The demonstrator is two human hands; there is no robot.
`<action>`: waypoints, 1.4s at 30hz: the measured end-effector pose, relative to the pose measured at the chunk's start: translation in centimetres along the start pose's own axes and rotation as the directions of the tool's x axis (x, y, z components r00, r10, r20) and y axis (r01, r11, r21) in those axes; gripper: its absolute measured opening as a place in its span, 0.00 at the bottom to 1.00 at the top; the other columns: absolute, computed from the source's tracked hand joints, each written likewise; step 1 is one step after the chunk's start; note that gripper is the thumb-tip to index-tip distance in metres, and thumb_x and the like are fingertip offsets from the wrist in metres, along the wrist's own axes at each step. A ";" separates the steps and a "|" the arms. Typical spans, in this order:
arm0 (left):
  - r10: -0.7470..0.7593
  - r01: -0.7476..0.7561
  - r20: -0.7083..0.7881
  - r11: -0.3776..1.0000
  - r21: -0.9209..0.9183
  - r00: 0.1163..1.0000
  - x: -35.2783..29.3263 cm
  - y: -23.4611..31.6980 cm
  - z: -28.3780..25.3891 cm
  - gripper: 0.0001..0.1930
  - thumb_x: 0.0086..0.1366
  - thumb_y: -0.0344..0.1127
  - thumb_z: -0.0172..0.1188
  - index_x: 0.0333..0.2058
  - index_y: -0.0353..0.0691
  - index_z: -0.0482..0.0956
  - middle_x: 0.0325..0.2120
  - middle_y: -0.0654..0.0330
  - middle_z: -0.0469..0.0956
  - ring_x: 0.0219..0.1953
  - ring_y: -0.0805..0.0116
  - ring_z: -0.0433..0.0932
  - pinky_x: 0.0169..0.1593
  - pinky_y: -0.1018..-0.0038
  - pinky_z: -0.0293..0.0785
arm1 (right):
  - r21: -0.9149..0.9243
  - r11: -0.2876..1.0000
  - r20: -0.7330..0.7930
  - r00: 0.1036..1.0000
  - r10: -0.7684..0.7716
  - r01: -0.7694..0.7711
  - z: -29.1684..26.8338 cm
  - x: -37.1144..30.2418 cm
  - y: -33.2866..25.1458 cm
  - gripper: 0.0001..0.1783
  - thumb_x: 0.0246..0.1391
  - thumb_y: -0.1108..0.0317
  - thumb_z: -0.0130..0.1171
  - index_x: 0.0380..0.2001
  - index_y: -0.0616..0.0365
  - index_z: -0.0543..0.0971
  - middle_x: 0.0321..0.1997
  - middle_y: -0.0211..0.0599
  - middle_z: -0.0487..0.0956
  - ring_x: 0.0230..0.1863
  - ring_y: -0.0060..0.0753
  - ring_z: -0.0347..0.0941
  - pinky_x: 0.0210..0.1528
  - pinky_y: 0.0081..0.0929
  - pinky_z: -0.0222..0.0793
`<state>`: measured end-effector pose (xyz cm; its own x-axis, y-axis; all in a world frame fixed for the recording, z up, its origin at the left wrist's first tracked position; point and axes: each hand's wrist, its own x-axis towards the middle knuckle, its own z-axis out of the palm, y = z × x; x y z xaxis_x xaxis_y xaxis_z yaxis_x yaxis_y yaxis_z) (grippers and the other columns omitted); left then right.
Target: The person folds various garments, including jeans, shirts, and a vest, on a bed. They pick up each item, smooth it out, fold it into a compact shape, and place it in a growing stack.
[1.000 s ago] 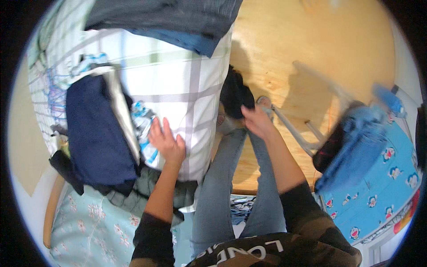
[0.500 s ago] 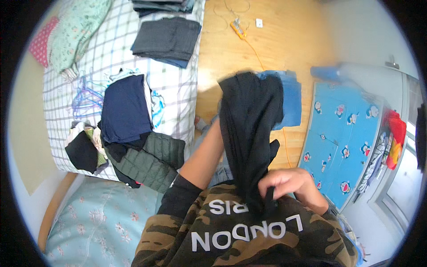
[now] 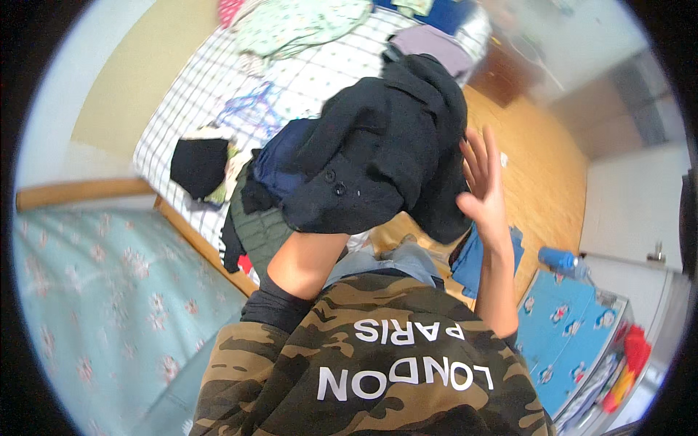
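Observation:
A black garment with buttons (image 3: 385,145), it looks like a coat, hangs bunched in front of me over my left forearm (image 3: 309,261). Its folds cover my left hand, so those fingers do not show. Two dark buttons sit on its lower left part. Just right of the cloth is my right hand (image 3: 483,182), raised and open, fingers spread and thumb apart. Whether its fingertips touch the garment's edge I cannot tell.
On the checked bed (image 3: 171,109), left, lie a navy folded garment (image 3: 280,156), a green quilted garment (image 3: 258,221), a black cloth (image 3: 198,167) and hangers (image 3: 251,105). Folded jeans (image 3: 476,265) are on the floor near a blue cabinet (image 3: 560,327). A mauve garment (image 3: 432,47) lies far off.
My view has swung left. The black garment is now higher and more spread out, with buttons showing. My right hand has let go of the cloth low by my body and risen open beside it.

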<state>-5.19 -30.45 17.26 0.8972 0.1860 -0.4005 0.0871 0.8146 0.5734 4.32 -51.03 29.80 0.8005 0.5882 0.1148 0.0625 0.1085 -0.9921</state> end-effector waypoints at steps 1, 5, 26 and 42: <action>0.036 -0.036 -0.016 0.999 -0.005 0.999 -0.8 0.7 -0.6 0.36 0.47 0.42 0.61 0.56 0.46 0.56 0.51 0.49 0.62 0.52 0.54 0.64 0.52 0.63 0.62 | 0.002 1.000 0.082 0.996 -0.031 0.031 2.0 2.0 -0.8 0.59 0.29 0.48 0.69 0.61 0.56 0.49 0.61 0.50 0.55 0.64 0.42 0.49 0.63 0.32 0.42; 0.165 -0.167 -0.079 0.986 -0.020 0.983 -3.4 4.2 -2.9 0.35 0.48 0.43 0.59 0.55 0.46 0.57 0.51 0.49 0.63 0.51 0.54 0.65 0.51 0.63 0.63 | -0.179 0.974 0.130 0.985 -0.114 0.136 9.3 8.8 -2.6 0.55 0.30 0.57 0.70 0.60 0.58 0.51 0.61 0.49 0.55 0.61 0.41 0.52 0.61 0.29 0.46; 0.571 0.194 -0.787 0.766 0.613 0.234 -22.1 10.3 -16.4 0.27 0.54 0.46 0.54 0.52 0.44 0.64 0.46 0.49 0.69 0.46 0.55 0.70 0.48 0.64 0.66 | -0.150 0.835 0.908 0.408 -0.096 0.530 12.4 23.9 0.7 0.12 0.33 0.76 0.60 0.27 0.62 0.75 0.21 0.37 0.72 0.21 0.29 0.67 0.25 0.21 0.61; 0.806 -0.172 -0.181 0.329 0.928 0.564 -9.7 7.4 -9.1 0.25 0.48 0.37 0.63 0.46 0.37 0.69 0.48 0.55 0.68 0.50 0.63 0.67 0.54 0.71 0.61 | 0.308 0.231 0.950 -0.312 -0.021 0.923 23.1 18.9 -5.1 0.05 0.31 0.71 0.55 0.19 0.55 0.72 0.17 0.32 0.65 0.19 0.32 0.66 0.19 0.28 0.61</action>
<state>-17.18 -21.24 18.89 0.4974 0.8609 0.1067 0.2761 -0.2737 0.9214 5.40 -21.94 38.19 -0.8172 0.5753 0.0330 0.5693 0.8149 -0.1082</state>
